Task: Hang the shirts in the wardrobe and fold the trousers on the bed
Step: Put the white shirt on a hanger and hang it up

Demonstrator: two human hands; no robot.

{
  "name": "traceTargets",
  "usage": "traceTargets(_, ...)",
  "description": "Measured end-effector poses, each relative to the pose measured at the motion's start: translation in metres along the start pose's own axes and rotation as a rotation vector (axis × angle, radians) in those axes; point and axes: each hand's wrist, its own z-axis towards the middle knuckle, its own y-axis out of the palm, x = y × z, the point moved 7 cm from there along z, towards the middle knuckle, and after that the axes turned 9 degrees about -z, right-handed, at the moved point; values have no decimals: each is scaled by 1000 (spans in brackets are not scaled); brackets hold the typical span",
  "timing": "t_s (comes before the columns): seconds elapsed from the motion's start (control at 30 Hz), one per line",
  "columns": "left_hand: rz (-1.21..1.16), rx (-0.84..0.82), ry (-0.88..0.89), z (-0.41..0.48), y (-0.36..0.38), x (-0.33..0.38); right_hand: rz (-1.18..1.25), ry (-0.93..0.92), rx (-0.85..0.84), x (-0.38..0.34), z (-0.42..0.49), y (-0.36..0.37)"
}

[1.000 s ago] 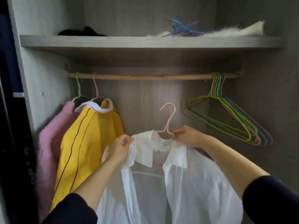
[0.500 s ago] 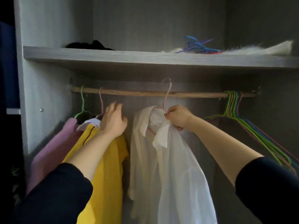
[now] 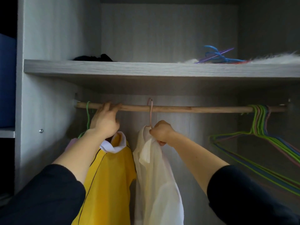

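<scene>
The white shirt [image 3: 155, 176] hangs on a pink hanger [image 3: 151, 114] hooked over the rail [image 3: 194, 109], beside the yellow shirt [image 3: 107, 176].

Wooden rail [image 3: 194, 109] carries a pink hanger [image 3: 151, 114] and spare hangers [image 3: 259, 116].

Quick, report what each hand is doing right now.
Left hand: fingers curled over the rod.
Right hand: gripping the white shirt at its collar, under the hanger hook.
</scene>
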Motion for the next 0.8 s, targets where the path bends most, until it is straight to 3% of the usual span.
traceTargets(0.43, -8, -33, -24, 9, -8, -5, 75, -108, -104, -43, 25, 72)
traceTargets(0.63, -55, -43, -69, 4, -2, -1, 132, -257, -188, -33, -3, 79)
traceTargets(0.8, -114, 105, -88, -7, -3, 17, 130, -351, -222, -23, -23, 73)
